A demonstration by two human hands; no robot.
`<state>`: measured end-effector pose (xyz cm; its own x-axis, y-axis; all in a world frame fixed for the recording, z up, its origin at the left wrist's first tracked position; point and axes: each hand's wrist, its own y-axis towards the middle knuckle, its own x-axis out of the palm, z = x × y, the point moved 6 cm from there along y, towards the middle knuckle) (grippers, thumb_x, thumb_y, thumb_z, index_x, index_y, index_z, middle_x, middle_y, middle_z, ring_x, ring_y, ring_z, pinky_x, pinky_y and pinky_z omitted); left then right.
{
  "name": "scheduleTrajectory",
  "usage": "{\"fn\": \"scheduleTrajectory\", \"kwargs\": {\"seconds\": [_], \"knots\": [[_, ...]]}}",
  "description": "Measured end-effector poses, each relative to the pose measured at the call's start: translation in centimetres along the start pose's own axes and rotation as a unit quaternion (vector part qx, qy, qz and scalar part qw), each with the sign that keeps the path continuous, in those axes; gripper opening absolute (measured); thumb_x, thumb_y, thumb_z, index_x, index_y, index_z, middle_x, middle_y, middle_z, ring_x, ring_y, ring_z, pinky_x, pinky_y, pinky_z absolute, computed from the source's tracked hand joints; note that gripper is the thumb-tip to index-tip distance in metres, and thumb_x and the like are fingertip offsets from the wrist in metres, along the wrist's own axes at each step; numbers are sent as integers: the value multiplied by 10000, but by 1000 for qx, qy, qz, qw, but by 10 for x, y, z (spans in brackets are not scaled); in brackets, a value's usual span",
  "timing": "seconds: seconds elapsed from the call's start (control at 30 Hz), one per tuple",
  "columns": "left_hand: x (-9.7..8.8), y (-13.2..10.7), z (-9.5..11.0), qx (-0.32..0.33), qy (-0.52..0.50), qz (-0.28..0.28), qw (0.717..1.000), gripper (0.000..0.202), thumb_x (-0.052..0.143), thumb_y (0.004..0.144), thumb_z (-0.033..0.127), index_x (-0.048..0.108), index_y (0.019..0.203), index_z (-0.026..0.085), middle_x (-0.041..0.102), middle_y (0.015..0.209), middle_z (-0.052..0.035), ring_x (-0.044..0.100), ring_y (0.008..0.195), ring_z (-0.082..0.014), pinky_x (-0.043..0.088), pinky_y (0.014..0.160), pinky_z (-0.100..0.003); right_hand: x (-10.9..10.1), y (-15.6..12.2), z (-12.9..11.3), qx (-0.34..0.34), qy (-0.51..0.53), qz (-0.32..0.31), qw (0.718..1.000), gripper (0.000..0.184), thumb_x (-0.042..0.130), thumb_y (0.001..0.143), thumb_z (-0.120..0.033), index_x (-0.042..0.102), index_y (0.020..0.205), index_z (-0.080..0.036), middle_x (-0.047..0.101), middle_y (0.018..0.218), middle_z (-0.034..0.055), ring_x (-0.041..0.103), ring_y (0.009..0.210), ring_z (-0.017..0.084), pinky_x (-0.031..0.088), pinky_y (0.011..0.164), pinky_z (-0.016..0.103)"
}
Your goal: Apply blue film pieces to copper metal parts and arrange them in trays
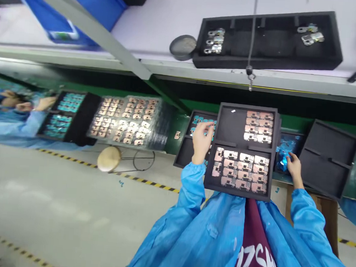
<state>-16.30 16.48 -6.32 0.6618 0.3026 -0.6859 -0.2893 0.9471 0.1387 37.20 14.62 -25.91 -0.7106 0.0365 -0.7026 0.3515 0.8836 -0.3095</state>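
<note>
A black foam tray (220, 185) in front of me holds rows of copper-coloured, flat circuit-board parts (245, 166); its upper left section shows bare foam with a small white scrap (233, 111). My left hand (202, 141) is at this tray's left edge, above another black tray (184, 150) with blue-covered parts. Its thumb and fingertips are curled together; whatever they hold is too small to make out. To the right, my right hand (295, 168) has its fingers closed at a shiny blue piece of film (283, 160), over a dark container of blue film pieces.
Another black tray (329, 156) lies at the right. Leftward are stacked clear trays of copper parts (124, 121) and a co-worker's hand (44, 103) beside a black tray. A round stool (109, 159) stands below. On the shelf are a long black tray (271, 62) and a round dish (182, 47).
</note>
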Motion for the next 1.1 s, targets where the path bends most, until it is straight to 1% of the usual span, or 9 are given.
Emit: {"fn": "scheduleTrajectory", "kwargs": {"seconds": [0.1, 0.2, 0.37, 0.5, 0.67, 0.8, 0.97, 1.03, 1.1], "knots": [[-29, 12, -79, -136, 135, 8, 981, 361, 414, 1095, 185, 716, 1286, 136, 714, 1304, -188, 660, 1229, -294, 508, 1068, -397, 5, 1, -2, -28, -15, -17, 999, 558, 565, 893, -406, 768, 1312, -99, 746, 1385, 262, 633, 1423, 432, 503, 1199, 603], [-11, 20, -131, -163, 165, -69, 970, 314, 543, 984, 113, 742, 1227, 110, 732, 1189, -201, 641, 1177, -338, 496, 1067, -453, 10, -3, -8, -57, -26, -23, 998, 508, 542, 908, -394, 789, 1290, -167, 717, 1476, 199, 491, 1579, 401, 414, 1292, 607], [40, 32, -160, -117, 174, -177, 962, 470, 613, 909, 61, 725, 1356, 153, 645, 1424, -214, 508, 1366, -379, 408, 1187, -523, 4, -12, -33, -144, -71, 3, 987, 529, 498, 947, -384, 738, 1369, -174, 483, 1733, 178, 420, 1634, 365, 307, 1364, 601], [51, 43, -166, -99, 174, -224, 954, 470, 685, 859, 52, 717, 1318, 150, 619, 1444, -230, 453, 1414, -416, 391, 1195, -574, -9, -20, -50, -169, -97, 35, 980, 597, 533, 941, -425, 670, 1446, -136, 397, 1767, 238, 404, 1634, 387, 357, 1341, 589], [39, 55, -158, -95, 148, -224, 959, 315, 772, 816, 120, 733, 1123, 179, 651, 1346, -206, 468, 1390, -409, 398, 1185, -552, -24, -31, -59, -149, -89, 44, 984, 600, 555, 954, -460, 667, 1442, -130, 429, 1720, 257, 427, 1613, 393, 382, 1332, 584], [11, 55, -145, -128, 99, -152, 975, 71, 717, 885, 166, 682, 943, 189, 674, 1197, -170, 588, 1265, -341, 458, 1158, -490, -49, -53, -88, -164, -53, 87, 981, 540, 571, 968, -444, 700, 1401, -149, 536, 1621, 245, 559, 1502, 395, 519, 1222, 606], [-28, 11, -93, -187, -67, -23, 980, 156, 569, 1023, 302, 598, 1129, 191, 693, 1031, -80, 729, 898, -202, 622, 907, -386, -78, -120, -192, -263, 49, 135, 954, 361, 587, 1061, -428, 762, 1295, -216, 709, 1428, 168, 696, 1323, 329, 641, 1048, 518], [-32, -18, -50, -192, -257, 24, 947, 283, 733, 943, 373, 608, 1139, 212, 699, 956, -33, 739, 821, -184, 643, 851, -357, -73, -151, -244, -305, 98, 86, 943, 297, 610, 1080, -390, 765, 1286, -240, 763, 1306, 131, 737, 1225, 295, 656, 1002, 480], [-25, -46, 2, -183, -381, 2, 906, 424, 881, 833, 380, 665, 1162, 221, 733, 952, -31, 752, 829, -196, 654, 822, -347, -54, -177, -289, -349, 141, -16, 926, 292, 647, 1078, -366, 743, 1328, -252, 771, 1260, 107, 766, 1104, 252, 673, 926, 425]]}}
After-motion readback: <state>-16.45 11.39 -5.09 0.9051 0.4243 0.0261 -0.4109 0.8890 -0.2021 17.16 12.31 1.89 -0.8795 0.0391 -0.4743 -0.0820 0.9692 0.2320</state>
